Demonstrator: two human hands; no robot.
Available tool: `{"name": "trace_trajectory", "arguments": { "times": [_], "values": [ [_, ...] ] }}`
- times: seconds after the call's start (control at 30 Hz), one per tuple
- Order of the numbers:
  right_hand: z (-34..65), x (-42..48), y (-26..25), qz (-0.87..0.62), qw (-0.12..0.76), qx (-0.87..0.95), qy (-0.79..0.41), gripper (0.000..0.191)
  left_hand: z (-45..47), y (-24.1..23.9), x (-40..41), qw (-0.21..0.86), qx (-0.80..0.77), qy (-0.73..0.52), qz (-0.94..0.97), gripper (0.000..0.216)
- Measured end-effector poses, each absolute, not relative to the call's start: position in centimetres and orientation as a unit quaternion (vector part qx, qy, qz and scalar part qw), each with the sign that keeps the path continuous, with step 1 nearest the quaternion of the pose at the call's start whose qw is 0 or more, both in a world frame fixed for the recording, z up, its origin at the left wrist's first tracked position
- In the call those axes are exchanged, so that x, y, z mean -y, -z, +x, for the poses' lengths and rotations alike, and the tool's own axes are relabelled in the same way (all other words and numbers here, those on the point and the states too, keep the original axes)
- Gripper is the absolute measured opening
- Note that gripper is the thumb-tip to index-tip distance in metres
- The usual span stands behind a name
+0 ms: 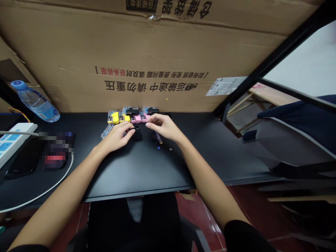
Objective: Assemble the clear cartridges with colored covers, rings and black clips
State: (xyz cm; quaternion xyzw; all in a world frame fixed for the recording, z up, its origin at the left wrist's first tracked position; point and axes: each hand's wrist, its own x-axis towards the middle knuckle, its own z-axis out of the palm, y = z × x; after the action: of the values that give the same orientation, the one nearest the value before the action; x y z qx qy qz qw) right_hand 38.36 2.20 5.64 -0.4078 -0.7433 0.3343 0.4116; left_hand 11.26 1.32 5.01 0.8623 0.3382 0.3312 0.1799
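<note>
toward table [126, 175] back edge: left hand [118, 136] pinches black piece [135, 129], handling step seemingly; right hand [166, 127], can't tell; next needs steadiness.

Arms [210, 178] stretched forward; left grip [134, 128], right grip [147, 122] apart, fingers [155, 118] curled.

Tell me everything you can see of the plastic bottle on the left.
The plastic bottle looks clear, with a blue cap on top and a bluish label on its lower body. Its base rests on the black desktop, near the cardboard. It slants in this view; whether it truly leans, I cannot tell. Nobody touches it. Any liquid level is hard to make out.
</note>
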Motion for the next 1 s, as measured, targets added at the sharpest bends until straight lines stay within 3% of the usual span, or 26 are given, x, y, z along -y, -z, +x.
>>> {"name": "trace_trajectory", "arguments": {
  "times": [0.17,0.33,0.53,0.8,1.0],
  "values": [
    [42.8,-3.1,-6.1,-0.445,0.258,0.823,-0.241,0.019,11.0,-4.6,-1.6,0.171,-0.333,-0.321,0.87,0.027],
    [42.2,-3.5,-4.7,-0.473,0.194,0.828,-0.23,0.012,11.1,-4.3,-1.6,0.17,-0.328,-0.314,0.874,0.027],
    [39.6,-3.6,-3.3,-0.464,0.218,0.82,-0.253,0.004,11.1,-4.3,-1.5,0.172,-0.321,-0.309,0.879,0.026],
    [39.8,-3.5,-4.1,-0.449,0.296,0.817,-0.209,0.012,11.0,-4.1,-1.6,0.173,-0.311,-0.313,0.88,0.024],
    [40.2,-3.4,-3.9,-0.438,0.239,0.823,-0.272,0.021,10.9,-4.0,-1.6,0.164,-0.315,-0.309,0.882,0.024]
  ]
}}
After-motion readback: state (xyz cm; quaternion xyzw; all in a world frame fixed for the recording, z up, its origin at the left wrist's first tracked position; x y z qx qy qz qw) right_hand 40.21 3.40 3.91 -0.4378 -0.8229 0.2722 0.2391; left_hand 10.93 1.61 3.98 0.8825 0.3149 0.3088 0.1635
